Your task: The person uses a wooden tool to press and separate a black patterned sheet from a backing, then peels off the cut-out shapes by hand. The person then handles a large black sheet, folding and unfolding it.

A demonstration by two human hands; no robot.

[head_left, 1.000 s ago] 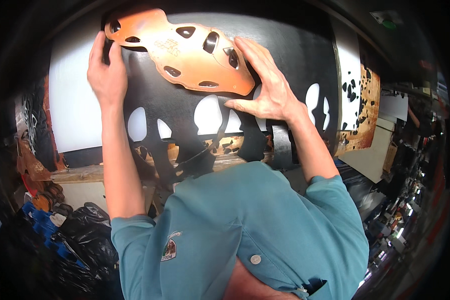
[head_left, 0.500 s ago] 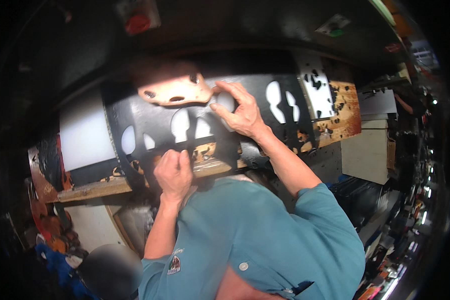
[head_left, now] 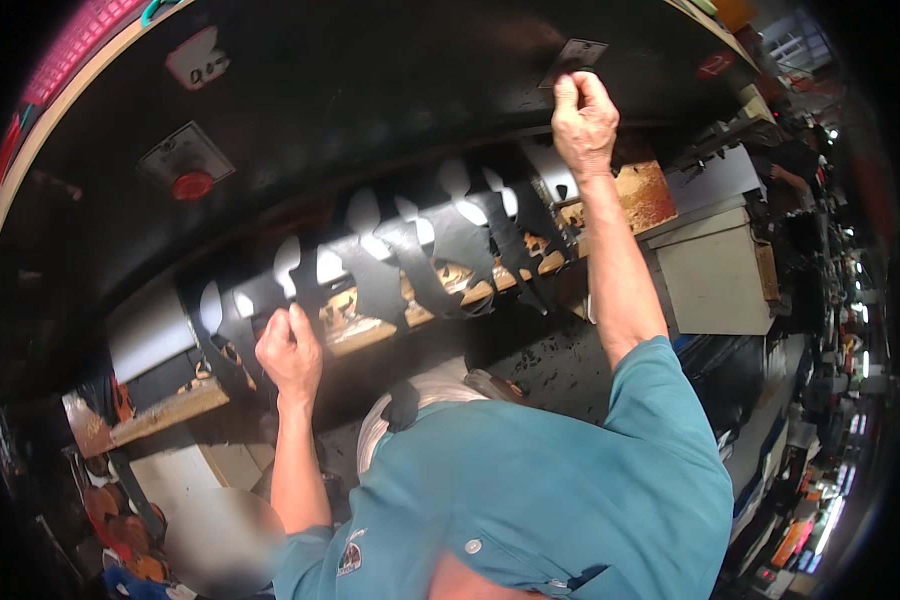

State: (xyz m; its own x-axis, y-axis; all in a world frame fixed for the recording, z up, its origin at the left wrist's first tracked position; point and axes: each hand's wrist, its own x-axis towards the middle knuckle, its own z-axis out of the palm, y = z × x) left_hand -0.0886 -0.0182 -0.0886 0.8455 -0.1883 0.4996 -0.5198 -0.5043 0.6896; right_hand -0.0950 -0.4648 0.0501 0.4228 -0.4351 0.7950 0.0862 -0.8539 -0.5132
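A black sheet (head_left: 425,250) full of rounded cut-out holes lies across the wooden work board (head_left: 370,325). My left hand (head_left: 288,355) is closed on the sheet's near left edge. My right hand (head_left: 582,122) is raised, its fingers curled against a small grey plate (head_left: 578,50) on the big black machine head (head_left: 370,110). That head hangs over the sheet and hides its far side.
A red round button (head_left: 192,185) sits on a grey plate on the head's left part. A pale box-like cabinet (head_left: 715,275) stands to the right. Orange and dark cut pieces (head_left: 120,520) are piled at lower left. A crowded workshop aisle (head_left: 830,350) runs along the right.
The orange pattern piece that my right hand held on the sheet is out of view. My right hand rose to the black head, which now fills the top. My left hand stays gripping the sheet's edge.
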